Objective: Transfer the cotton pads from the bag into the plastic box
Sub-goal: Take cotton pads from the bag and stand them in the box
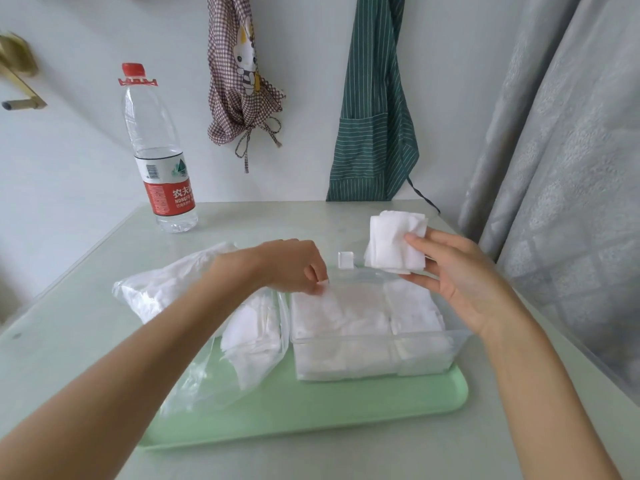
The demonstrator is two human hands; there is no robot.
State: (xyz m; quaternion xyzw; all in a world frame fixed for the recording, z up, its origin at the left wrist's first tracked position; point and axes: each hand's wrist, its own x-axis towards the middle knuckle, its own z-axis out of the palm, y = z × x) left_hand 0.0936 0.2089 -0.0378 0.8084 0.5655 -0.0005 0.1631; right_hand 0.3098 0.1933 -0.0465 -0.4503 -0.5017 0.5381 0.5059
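A clear plastic box [426, 337] stands on the right half of a green tray [311, 414], holding white cotton pads [343, 310] in rows. To its left lies a clear plastic bag [194, 375] with more pads inside. My right hand [460, 278] is raised above the box's back right corner, gripping a small stack of cotton pads [391, 240]. My left hand [294, 268] reaches over the bag to the box's back left corner, fingertips pinched on the top pad there.
A water bottle [159, 161] with a red cap stands at the table's back left. Two aprons [374, 109] hang on the wall behind. A grey curtain [571, 168] runs along the table's right edge. A small white clasp [345, 260] sits at the box's back rim.
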